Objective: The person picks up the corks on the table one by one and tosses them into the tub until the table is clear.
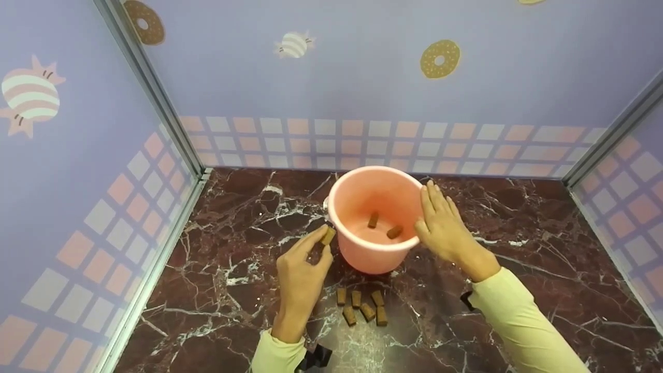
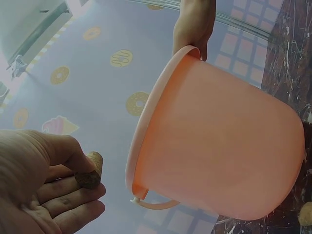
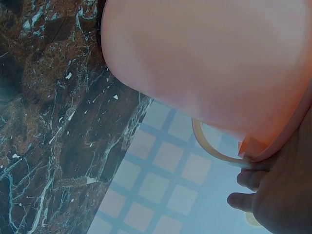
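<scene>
A cork (image 1: 328, 236) is pinched between the thumb and fingers of my left hand (image 1: 303, 274), beside the near left rim of a pink bucket (image 1: 370, 259). The left wrist view shows this cork (image 2: 90, 170) outside the bucket, level with its rim. Straight fingers of my right hand (image 1: 443, 225) rest against the bucket's right rim; the right wrist view shows them by the handle (image 3: 214, 151). Inside the bucket lie two corks, one upright-looking (image 1: 373, 220) and one tilted (image 1: 394, 232). Several loose corks (image 1: 367, 311) lie in two rows in front of the bucket.
The bucket stands on a dark red marbled tabletop (image 1: 233, 311). A lilac back wall (image 1: 362, 93) with a checked band rises behind it, and side panels (image 1: 77, 181) with metal edges stand left and right.
</scene>
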Action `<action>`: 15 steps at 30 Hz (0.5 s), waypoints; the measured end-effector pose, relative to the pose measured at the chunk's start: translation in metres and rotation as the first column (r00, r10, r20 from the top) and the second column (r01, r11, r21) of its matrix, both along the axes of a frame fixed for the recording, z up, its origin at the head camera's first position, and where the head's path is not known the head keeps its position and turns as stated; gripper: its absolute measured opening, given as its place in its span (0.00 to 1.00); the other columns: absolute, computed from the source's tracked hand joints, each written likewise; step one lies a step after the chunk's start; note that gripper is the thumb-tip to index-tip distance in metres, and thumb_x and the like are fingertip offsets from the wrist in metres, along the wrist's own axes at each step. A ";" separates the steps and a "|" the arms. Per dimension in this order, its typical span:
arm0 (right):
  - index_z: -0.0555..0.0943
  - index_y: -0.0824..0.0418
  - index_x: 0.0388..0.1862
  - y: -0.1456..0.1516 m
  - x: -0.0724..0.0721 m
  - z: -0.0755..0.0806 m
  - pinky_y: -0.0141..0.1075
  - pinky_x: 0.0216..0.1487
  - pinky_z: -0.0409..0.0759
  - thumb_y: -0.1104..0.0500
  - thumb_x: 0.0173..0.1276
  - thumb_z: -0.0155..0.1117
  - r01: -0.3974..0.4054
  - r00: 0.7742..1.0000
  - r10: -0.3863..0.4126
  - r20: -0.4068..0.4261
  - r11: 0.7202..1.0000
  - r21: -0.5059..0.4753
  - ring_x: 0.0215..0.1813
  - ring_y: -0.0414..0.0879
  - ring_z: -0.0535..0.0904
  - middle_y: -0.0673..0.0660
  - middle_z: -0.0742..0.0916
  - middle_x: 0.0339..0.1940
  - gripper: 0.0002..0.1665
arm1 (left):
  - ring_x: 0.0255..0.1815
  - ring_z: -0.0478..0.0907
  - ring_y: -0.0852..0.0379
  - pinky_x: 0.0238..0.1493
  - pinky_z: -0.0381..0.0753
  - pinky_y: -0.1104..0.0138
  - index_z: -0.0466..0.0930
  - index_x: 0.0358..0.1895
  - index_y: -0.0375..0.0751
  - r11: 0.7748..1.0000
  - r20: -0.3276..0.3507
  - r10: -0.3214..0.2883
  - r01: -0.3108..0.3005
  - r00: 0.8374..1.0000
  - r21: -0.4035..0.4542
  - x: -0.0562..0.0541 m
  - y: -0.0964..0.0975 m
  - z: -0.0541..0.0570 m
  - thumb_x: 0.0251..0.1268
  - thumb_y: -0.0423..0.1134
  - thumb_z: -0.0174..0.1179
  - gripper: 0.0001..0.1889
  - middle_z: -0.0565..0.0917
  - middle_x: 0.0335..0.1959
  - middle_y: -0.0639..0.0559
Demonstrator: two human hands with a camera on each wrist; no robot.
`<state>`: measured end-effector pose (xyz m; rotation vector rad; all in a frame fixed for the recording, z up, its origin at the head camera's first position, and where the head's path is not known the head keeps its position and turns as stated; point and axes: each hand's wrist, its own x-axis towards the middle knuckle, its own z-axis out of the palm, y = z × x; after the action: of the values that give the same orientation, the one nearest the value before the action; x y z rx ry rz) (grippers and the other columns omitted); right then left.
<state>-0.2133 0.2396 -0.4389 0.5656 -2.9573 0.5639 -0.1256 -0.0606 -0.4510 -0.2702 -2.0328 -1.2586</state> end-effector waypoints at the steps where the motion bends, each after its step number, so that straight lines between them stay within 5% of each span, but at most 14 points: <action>1: 0.44 0.78 0.84 0.000 0.000 0.000 0.60 0.85 0.35 0.54 0.81 0.42 0.001 1.000 -0.001 0.004 1.000 -0.001 0.87 0.67 0.39 0.74 0.46 0.87 0.44 | 0.52 0.90 0.45 0.59 0.86 0.60 0.91 0.53 0.33 1.000 0.005 0.001 -0.001 1.000 0.001 -0.001 0.000 0.001 0.54 0.19 0.73 0.21 0.91 0.51 0.43; 15: 0.43 0.78 0.84 0.001 0.000 0.000 0.60 0.85 0.34 0.55 0.81 0.42 0.004 1.000 -0.004 0.007 1.000 -0.004 0.87 0.67 0.38 0.74 0.45 0.87 0.44 | 0.54 0.89 0.46 0.61 0.84 0.63 0.90 0.53 0.31 0.998 0.005 -0.054 0.054 0.999 0.009 -0.011 0.008 0.012 0.55 0.20 0.73 0.20 0.90 0.53 0.42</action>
<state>-0.2132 0.2401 -0.4390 0.5585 -2.9623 0.5730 -0.1364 -0.0529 -0.4395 -0.3205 -2.0362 -1.3019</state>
